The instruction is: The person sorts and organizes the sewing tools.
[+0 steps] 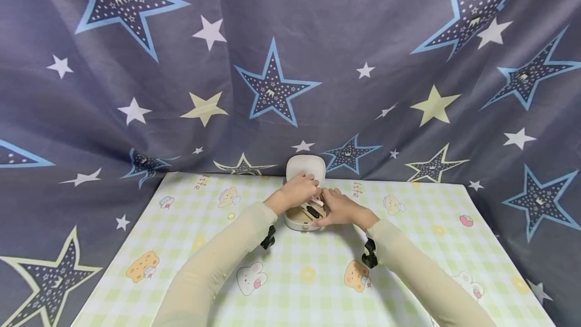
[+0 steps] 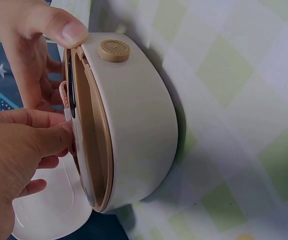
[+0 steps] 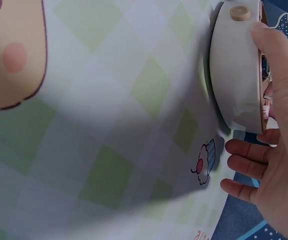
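A small white round-cornered case (image 1: 297, 225) with a tan lining and a round tan clasp (image 2: 114, 50) stands at the far side of the table, its white lid (image 1: 296, 164) raised. My left hand (image 1: 298, 191) reaches over it and pinches a small pink-and-white item (image 1: 317, 201), mostly hidden by the fingers; its kind is unclear. My right hand (image 1: 341, 208) holds the case's right side, with the thumb on the front rim near the clasp (image 3: 240, 13). Inside the case lies a small black object (image 1: 313, 211).
A green-and-white checked cloth (image 1: 308, 291) with cartoon animals covers the table. Behind the case hangs a dark grey-blue curtain (image 1: 345, 34) with stars, close to the raised lid. Black straps (image 1: 369, 253) sit at both wrists.
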Tool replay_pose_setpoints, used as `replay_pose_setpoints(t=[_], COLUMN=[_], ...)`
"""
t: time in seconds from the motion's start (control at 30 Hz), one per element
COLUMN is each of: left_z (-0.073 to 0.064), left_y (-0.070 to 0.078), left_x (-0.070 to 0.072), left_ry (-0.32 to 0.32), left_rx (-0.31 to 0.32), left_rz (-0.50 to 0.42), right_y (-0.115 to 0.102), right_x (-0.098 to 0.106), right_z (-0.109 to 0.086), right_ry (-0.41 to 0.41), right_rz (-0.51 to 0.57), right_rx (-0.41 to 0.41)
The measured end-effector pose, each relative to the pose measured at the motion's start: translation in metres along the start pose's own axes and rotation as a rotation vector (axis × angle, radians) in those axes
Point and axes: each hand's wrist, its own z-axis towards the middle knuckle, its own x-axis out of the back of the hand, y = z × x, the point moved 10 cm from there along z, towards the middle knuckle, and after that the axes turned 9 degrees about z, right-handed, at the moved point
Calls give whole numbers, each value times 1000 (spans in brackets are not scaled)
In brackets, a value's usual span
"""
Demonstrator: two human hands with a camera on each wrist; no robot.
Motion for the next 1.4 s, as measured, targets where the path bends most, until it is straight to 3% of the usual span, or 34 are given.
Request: replay_pose_setpoints(t=[0.47, 0.63, 0.87, 1.13, 1.23, 1.4], left_z=[-5, -9, -20, -57, -76, -107], left_y=[-3, -6, -24, -58, -69, -89], left_x=[-5, 3, 22, 41, 43, 37], left_ry=[4, 26, 132, 208, 244, 251], left_rx=[3, 10, 59, 176, 206, 270], left_rz=[9, -2, -143, -212, -214, -264], right_y=[-1, -2, 3, 9, 11, 10], right_x=[-3, -1, 0, 0, 0, 0], right_z=[3, 2, 2, 2, 1, 2], right_ry=[12, 15, 11, 5, 3, 12], right_rz=[-8, 7, 27, 37, 41, 38], right_rx=[11, -7, -29, -70, -80, -64])
